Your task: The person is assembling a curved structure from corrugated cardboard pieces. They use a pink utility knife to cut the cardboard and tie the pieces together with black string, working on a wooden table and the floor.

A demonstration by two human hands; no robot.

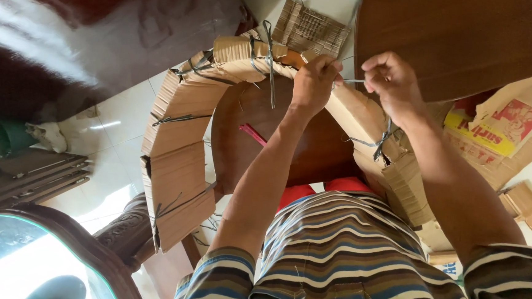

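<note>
Seemingly upside down, the view shows a person in a striped shirt (pixel 345 259) working on a round dark wooden tabletop (pixel 279 138) whose edge is being wrapped in strips of corrugated cardboard (pixel 179 156). The step in hand looks like tying: both hands meet at the rim farthest from the person's body. The left hand (pixel 314 83) is closed, pinching a thin grey plastic cord (pixel 350 81) against the cardboard. The right hand (pixel 392 82) is also closed, gripping the cord's other end between thumb and fingers, with the cord stretched short and taut between the two hands. Judging from this, the next move calls for keeping the tension while the cord is knotted, so the cardboard does not slip off the curved edge.

The cardboard is tan, ribbed along its cut edges, and bent into flat segments that follow the circle. Several knotted grey ties (pixel 266 51) already cross it at intervals, their loose ends sticking out. A thin red strip (pixel 251 134) lies on the smooth wood. More cardboard scraps (pixel 310 26) and a flattened red and yellow carton (pixel 495 123) lie on the glossy pale tiled floor (pixel 120 122).
</note>
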